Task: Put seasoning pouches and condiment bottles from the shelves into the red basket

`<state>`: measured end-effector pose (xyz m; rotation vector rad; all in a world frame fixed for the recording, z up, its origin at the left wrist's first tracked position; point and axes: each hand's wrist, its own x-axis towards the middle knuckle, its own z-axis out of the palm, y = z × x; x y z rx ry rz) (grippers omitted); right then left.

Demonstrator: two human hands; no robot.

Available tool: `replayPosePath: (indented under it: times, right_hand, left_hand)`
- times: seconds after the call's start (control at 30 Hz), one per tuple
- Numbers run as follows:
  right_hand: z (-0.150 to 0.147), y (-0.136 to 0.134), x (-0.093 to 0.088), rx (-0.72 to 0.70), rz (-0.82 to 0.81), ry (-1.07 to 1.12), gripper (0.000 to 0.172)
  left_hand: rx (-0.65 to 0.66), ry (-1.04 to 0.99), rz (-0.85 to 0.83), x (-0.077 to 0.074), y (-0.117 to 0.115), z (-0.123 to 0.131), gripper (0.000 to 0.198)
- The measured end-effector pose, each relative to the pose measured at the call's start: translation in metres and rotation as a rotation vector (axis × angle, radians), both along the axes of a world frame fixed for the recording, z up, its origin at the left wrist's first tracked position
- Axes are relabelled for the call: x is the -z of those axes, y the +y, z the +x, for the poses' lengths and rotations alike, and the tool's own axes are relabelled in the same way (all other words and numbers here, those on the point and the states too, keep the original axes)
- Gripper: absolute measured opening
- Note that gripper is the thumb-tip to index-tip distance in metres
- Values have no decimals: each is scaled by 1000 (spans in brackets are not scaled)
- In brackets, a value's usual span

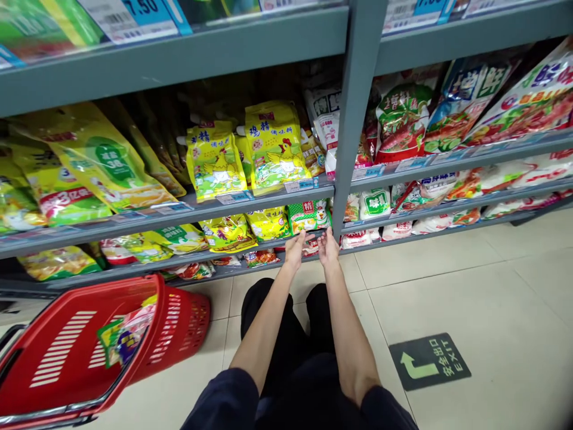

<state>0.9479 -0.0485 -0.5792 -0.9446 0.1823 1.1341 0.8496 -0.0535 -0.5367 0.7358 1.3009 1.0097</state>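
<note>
Supermarket aisle: beige floor tiles (501, 286) underfoot, grey metal shelving (358, 107) ahead. What's closest?

Bare forearms coming out of dark sleeves (219, 403), above black trousers (273, 322), and ending in the left hand (294, 251) and right hand (329, 248).

Where have they got to?

Both are at the lip of a low shelf, right at the bottom edge of a green-and-white seasoning packet (308, 216). Call that packet the landmark. Neither hand visibly holds anything.

And the fingers?

Spread on both hands, with no pinch. The left hand's fingers (304, 237) fan toward the right hand. Whether the tips touch the packet, I can't tell from up here.

How does the packet sit?

On the shelf, face toward the person, top up, its long axis running along the shelf edge.

What's around it?

Down and left of it, a red plastic shopping basket (183, 322) stands on the floor with a printed packet (120, 340) inside. Down and right, a dark exit floor sticker (430, 361) shows a pale green arrow. Directly above, on the next shelf up, are yellow seasoning bags (275, 149) printed with a chicken.
</note>
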Motion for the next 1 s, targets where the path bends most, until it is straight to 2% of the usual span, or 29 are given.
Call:
replayPosePath:
  times: [0.1,0.2,0.37,0.5,0.63,0.7,0.77,0.83,0.9,1.0]
  right_hand:
    - [-1,-3,0,28,44,-23,34]
    - [-5,-7,2,37,75,-66,35]
    - [-11,-6,0,40,31,-167,46]
    - [-14,-1,-4,13,-9,-248,51]
    - [-13,-16,-12,-29,2,-335,55]
    - [-9,-32,-20,-25,25,-399,51]
    - [-5,-45,-31,-40,84,-558,47]
    - [-1,-50,-44,-96,152,-819,50]
    - [3,-46,-56,-168,168,-1102,54]
    - [5,-32,-69,-242,76,-1328,59]
  left_hand:
    - [19,-94,-14,-2,-3,-8,44]
    - [-16,-115,-36,2,-2,-9,46]
    - [-106,-53,-64,15,4,3,55]
    - [-128,46,-37,21,3,8,60]
    - [-174,227,64,7,-16,-2,58]
    - [-173,381,253,-7,-27,-7,48]
    - [-118,571,507,-19,-32,-7,43]
    - [-56,732,683,-26,-31,-1,54]
    - [-34,798,710,-28,-27,9,65]
    - [-70,740,641,-29,-22,20,73]
